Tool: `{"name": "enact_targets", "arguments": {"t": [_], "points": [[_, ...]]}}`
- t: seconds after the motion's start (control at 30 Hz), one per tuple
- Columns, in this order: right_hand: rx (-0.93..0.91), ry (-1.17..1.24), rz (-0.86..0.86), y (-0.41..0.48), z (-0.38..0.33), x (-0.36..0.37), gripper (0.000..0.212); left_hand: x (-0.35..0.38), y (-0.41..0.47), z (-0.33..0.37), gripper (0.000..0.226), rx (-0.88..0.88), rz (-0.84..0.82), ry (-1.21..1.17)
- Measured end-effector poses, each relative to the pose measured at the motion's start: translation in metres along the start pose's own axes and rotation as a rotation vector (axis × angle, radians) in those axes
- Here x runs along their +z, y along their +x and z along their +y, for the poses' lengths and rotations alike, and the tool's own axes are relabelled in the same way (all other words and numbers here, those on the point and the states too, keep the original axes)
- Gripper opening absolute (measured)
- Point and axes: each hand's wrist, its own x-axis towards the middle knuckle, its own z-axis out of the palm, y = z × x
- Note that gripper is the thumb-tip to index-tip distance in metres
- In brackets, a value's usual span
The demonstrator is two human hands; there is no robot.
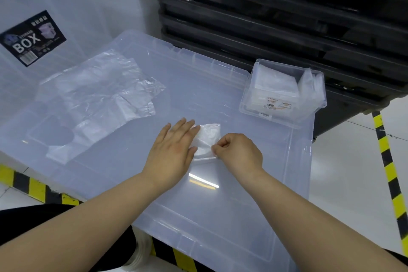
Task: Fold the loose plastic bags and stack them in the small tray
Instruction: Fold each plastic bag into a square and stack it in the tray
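Observation:
A small, partly folded clear plastic bag lies on the translucent lid of a big storage box. My left hand presses flat on the bag's left side with straight fingers. Its near right edge is pinched between the curled fingers and thumb of my right hand. A heap of loose clear plastic bags spreads over the lid's left part. At the lid's far right corner stands the small clear tray, holding folded bags.
Stacked black crates rise behind the tray. A clear box with a "BOX" label stands at the far left. Yellow-and-black floor tape runs along the right and the near left.

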Motion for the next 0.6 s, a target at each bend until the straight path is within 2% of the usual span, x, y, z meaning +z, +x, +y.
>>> {"name": "enact_targets", "arguments": {"t": [0.1, 0.17, 0.23, 0.3, 0.37, 0.4, 0.47, 0.53, 0.57, 0.6], "points": [[-0.011, -0.023, -0.005, -0.001, -0.001, 0.001, 0.008, 0.007, -0.002, -0.002, 0.063, 0.022, -0.13, 0.117], [-0.053, -0.122, 0.057, -0.001, 0.0, 0.003, 0.014, 0.006, 0.0, 0.0, 0.065, 0.025, -0.202, 0.155], [-0.218, -0.309, 0.328, 0.0, 0.004, 0.012, 0.022, 0.004, 0.001, 0.002, 0.051, 0.014, -0.261, 0.168], [-0.408, -0.368, 0.479, 0.001, 0.005, 0.021, 0.033, 0.001, 0.002, 0.005, 0.056, 0.017, -0.28, 0.158], [-0.56, -0.434, 0.39, 0.003, 0.006, 0.029, 0.044, 0.001, 0.002, 0.002, 0.067, -0.016, -0.313, 0.128], [-0.57, -0.461, 0.285, 0.002, 0.006, 0.03, 0.049, 0.0, 0.003, 0.003, 0.067, -0.03, -0.352, 0.108], [-0.515, -0.522, 0.059, -0.001, 0.002, 0.026, 0.071, -0.002, 0.006, 0.009, 0.066, -0.005, -0.302, 0.173], [-0.467, -0.556, -0.044, 0.002, 0.011, 0.024, 0.091, -0.001, 0.007, 0.01, 0.089, 0.043, -0.294, 0.245], [-0.424, -0.564, -0.07, 0.003, 0.015, 0.022, 0.089, 0.0, 0.007, 0.009, 0.096, 0.026, -0.334, 0.244], [-0.375, -0.567, -0.072, 0.004, 0.016, 0.019, 0.077, -0.001, 0.007, 0.01, 0.097, 0.006, -0.336, 0.212]]}}
